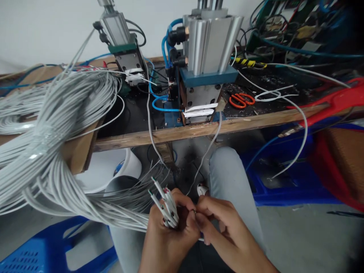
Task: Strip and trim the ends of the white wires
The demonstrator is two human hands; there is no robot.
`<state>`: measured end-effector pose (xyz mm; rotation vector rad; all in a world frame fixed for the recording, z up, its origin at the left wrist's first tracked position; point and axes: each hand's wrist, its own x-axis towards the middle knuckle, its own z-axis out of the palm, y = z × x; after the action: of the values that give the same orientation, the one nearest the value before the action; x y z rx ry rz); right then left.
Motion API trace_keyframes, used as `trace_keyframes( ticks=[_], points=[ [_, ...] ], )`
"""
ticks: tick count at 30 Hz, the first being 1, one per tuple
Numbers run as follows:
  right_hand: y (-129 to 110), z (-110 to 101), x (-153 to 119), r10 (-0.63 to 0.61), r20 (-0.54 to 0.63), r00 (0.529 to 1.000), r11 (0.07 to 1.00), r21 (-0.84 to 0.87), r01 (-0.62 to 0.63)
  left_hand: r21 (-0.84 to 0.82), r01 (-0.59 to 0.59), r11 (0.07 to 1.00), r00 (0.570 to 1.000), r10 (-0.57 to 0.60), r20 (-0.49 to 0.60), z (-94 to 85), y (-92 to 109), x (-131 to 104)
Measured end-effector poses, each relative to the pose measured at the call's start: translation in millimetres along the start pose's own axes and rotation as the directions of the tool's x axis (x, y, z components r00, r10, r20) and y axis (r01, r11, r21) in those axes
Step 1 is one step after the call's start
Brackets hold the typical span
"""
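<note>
My left hand is closed around a bundle of white cable ends, which stick up out of the fist with dark and coloured wire tips. From that fist the grey-white cables run left to a large coiled heap on the table. Close beside it, my right hand pinches thumb against forefinger, meeting the left thumb and forefinger over my lap. What sits between those fingertips is small and dark, too small to name.
Two pneumatic presses stand on the wooden-edged table. Orange-handled scissors and a red air gun lie to the right. Below are a white bucket, blue plastic stools and a red bin.
</note>
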<state>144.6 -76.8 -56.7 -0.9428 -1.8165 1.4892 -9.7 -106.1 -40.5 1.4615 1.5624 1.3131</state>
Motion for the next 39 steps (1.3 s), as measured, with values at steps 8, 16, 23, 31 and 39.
trace_keyframes(
  ticks=[8,16,23,31,39],
  points=[
    [-12,-23,3,0.018,0.168,0.986,0.997,-0.071,-0.006,-0.039,0.087,0.995,0.976,-0.077,0.205,-3.1,0,-2],
    [-4,-21,-4,0.134,0.224,0.965,0.99,0.019,-0.142,-0.116,0.248,0.962,0.937,-0.208,0.282,-3.8,-1,-5],
    [21,30,-23,0.227,-0.013,0.974,0.704,0.693,-0.154,-0.242,0.333,0.911,0.941,-0.338,0.023,7.6,6,-20],
    [13,67,-20,0.248,-0.079,0.965,0.461,0.886,-0.046,-0.596,0.532,0.601,0.8,-0.587,0.123,11.5,14,-36],
    [16,61,-20,0.235,-0.035,0.971,0.521,0.848,-0.096,-0.587,0.497,0.64,0.827,-0.554,0.096,10.6,14,-32]
  ],
)
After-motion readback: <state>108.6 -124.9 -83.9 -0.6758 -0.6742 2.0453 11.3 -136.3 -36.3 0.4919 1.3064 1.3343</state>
